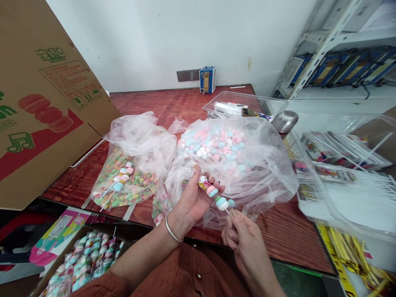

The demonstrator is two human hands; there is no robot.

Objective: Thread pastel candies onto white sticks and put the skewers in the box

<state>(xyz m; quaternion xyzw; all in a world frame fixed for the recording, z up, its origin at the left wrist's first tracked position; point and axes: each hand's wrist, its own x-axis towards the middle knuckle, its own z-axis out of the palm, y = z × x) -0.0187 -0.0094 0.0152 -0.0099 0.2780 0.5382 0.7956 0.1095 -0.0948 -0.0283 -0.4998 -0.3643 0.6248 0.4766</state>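
Note:
A marshmallow skewer [213, 191], pink, white and blue with a small green ring, slants between my hands above the table's front edge. My left hand [194, 200] is closed around its upper end, where a white piece with a printed face shows. The bare white stick at the lower end is pinched by my right hand [239, 233]. Behind them lies a large clear bag of pastel marshmallows [216, 142]. To the left, two finished-looking marshmallow skewers [122, 177] rest on a bag of ring-shaped candies [139, 175].
A big cardboard carton [40, 95] stands at left. Below it, a box holds several wrapped skewers [89, 255]. Clear plastic bins [324, 198] with white sticks and a metal cup [285, 121] are at right. A small blue device [207, 80] sits by the wall.

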